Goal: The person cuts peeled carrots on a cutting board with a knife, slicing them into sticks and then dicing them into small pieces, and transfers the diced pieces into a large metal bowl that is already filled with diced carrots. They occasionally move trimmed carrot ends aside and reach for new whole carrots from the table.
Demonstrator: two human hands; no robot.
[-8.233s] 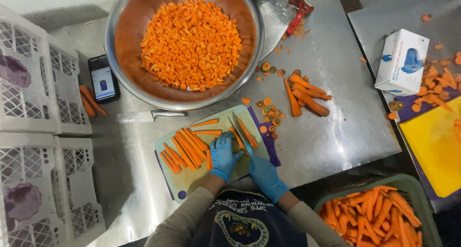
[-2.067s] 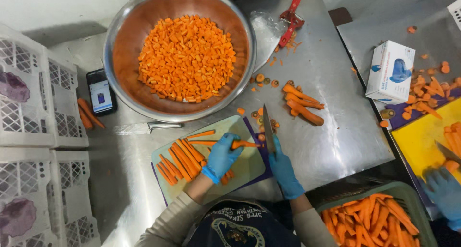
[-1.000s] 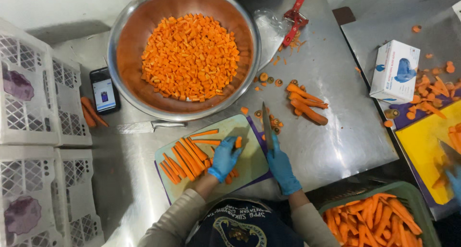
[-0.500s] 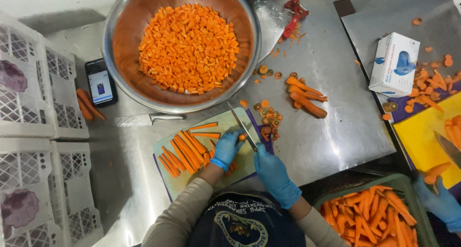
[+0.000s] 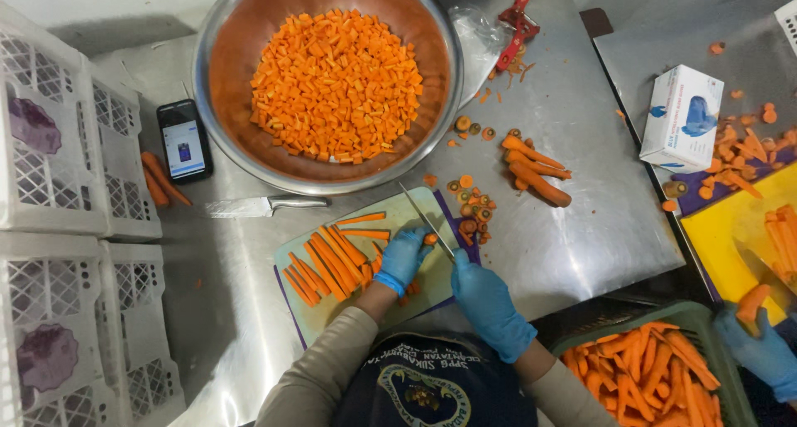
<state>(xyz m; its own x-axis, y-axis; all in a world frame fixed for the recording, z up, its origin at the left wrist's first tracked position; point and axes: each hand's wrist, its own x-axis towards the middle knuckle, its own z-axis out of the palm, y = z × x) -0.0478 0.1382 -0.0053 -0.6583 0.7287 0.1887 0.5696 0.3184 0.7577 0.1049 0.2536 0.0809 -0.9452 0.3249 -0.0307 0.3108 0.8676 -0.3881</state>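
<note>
Head view, carrot piece [image 5: 430, 239] apparently touching left fingers [image 5: 413, 243]

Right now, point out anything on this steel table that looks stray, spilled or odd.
A phone lies on the steel table beside the big bowl, amid food prep. Carrot ends lie scattered off the cutting board. A spare knife lies loose below the bowl.

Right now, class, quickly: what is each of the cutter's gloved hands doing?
Left hand: curled down on a carrot piece on the cutting board.
Right hand: closed around the knife.
</note>
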